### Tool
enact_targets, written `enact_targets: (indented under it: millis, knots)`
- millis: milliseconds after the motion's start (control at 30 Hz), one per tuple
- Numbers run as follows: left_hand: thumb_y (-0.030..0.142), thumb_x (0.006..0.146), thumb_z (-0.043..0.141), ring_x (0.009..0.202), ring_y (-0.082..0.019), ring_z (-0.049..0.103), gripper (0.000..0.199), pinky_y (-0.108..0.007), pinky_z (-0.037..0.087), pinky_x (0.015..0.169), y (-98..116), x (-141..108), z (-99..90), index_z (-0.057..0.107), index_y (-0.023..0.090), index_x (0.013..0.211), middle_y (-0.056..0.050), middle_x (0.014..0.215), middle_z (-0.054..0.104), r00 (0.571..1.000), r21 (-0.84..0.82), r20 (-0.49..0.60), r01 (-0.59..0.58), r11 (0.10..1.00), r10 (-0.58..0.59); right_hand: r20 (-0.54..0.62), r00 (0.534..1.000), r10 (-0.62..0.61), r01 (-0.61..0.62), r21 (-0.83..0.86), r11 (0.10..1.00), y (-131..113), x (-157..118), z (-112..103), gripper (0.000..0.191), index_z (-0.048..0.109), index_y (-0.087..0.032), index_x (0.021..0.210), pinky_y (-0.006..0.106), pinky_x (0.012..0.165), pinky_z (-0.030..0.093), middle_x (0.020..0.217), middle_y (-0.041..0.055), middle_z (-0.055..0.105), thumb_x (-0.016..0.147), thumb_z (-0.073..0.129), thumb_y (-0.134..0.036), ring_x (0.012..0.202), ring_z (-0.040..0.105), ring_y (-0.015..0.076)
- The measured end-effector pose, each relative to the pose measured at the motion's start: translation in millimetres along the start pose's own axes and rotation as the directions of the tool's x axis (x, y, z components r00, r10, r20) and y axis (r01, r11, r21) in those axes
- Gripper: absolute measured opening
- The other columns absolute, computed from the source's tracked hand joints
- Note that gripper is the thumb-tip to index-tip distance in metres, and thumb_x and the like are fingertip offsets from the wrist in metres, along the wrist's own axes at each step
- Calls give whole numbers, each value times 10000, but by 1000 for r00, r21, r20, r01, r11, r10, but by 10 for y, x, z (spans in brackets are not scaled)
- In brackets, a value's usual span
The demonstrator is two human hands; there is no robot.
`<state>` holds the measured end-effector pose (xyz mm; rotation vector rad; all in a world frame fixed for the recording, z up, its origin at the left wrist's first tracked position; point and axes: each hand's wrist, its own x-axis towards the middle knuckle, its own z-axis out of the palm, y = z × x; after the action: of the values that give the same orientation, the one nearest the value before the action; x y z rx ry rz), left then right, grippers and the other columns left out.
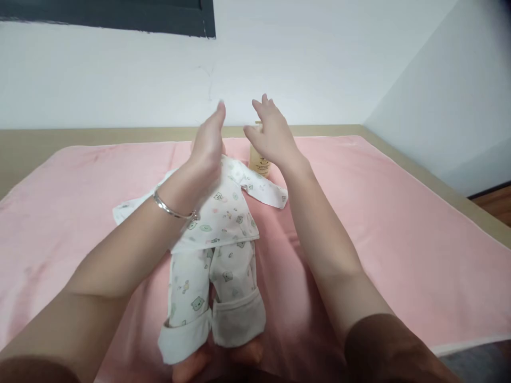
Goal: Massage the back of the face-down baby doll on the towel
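A small doll in a white long-sleeved top and trousers with animal and leaf prints lies on its back, its feet toward me. Both trouser cuffs are turned up. My left hand is raised over the doll's head end, hiding most of it, with fingers extended and nothing visible in it. To the right, my right hand hovers with its fingers apart, holding nothing. Partly covered by that hand, a tan bottle or pouch with dark print stands beside the doll's outstretched sleeve.
A pink blanket with a pale border covers the tabletop, whose light wooden edge shows at the back and right. Behind it rises a white wall with a dark frame at upper left.
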<state>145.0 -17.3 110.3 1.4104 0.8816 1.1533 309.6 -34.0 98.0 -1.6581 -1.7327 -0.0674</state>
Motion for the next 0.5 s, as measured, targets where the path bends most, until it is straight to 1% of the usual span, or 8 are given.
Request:
enact_targets:
  millis: [67, 133, 167, 233, 333, 367, 433, 500]
  knots:
    - [670, 967, 377, 1580, -269, 278, 677, -431, 335, 1260, 128, 113, 138, 423, 273, 1514, -74, 1571, 474, 985, -151, 74, 166, 975, -156, -30, 1000, 0, -1, -25, 1000, 83, 44, 70, 637, 377, -207, 1559, 594, 1307, 175, 1678, 97, 319, 954, 453, -393, 1604, 170, 322]
    - [686, 964, 308, 1558, -272, 335, 747, -453, 387, 1230, 215, 229, 241, 340, 249, 1569, -116, 1559, 487, 948, -259, 154, 312, 914, -280, -36, 999, -6, 5, -48, 999, 143, 71, 132, 625, 372, -191, 1556, 598, 1308, 158, 1674, 115, 324, 972, 426, -405, 1602, 175, 321]
    - [681, 968, 287, 1532, -272, 386, 755, -458, 424, 1204, 236, 283, 279, 316, 242, 1581, -130, 1538, 510, 929, -303, 191, 364, 881, -318, -26, 1000, -8, 7, -60, 998, 162, 76, 161, 614, 378, -177, 1548, 601, 1307, 157, 1668, 129, 333, 982, 409, -414, 1597, 191, 325]
    - [648, 986, 276, 1467, -260, 483, 767, -434, 486, 1153, 238, 371, 323, 244, 202, 1608, -157, 1511, 536, 899, -391, 251, 433, 812, -358, -6, 1000, -15, 15, -84, 996, 177, 71, 215, 579, 426, -149, 1504, 617, 1298, 162, 1638, 157, 377, 1008, 365, -441, 1578, 240, 341]
    - [596, 1018, 254, 1425, -241, 534, 795, -391, 517, 1119, 193, 435, 321, 121, 98, 1623, -187, 1504, 540, 869, -492, 336, 490, 720, -362, -28, 999, -28, 25, -117, 993, 150, 40, 283, 544, 544, -144, 1366, 642, 1285, 163, 1527, 179, 508, 1045, 266, -483, 1525, 339, 355]
    - [604, 1017, 247, 1422, -246, 538, 789, -397, 521, 1114, 180, 441, 305, 144, 104, 1619, -178, 1485, 561, 863, -494, 356, 500, 711, -359, -46, 998, -30, 24, -125, 992, 132, 27, 299, 550, 571, -153, 1319, 646, 1282, 160, 1473, 178, 555, 1052, 232, -494, 1504, 371, 353]
    - [637, 1006, 228, 1407, -273, 554, 745, -442, 531, 1095, 160, 442, 256, 281, 171, 1584, -146, 1415, 628, 855, -451, 376, 506, 735, -357, -83, 996, -25, 13, -143, 990, 89, 3, 318, 566, 598, -174, 1254, 653, 1280, 150, 1367, 172, 621, 1059, 186, -511, 1457, 427, 343]
    - [619, 1014, 202, 1363, -292, 593, 702, -466, 556, 1036, 140, 449, 180, 391, 173, 1522, -151, 1348, 667, 854, -402, 364, 503, 765, -371, -104, 995, -11, -7, -171, 985, 50, -14, 325, 567, 604, -186, 1226, 660, 1279, 138, 1292, 165, 648, 1061, 176, -519, 1417, 465, 337]
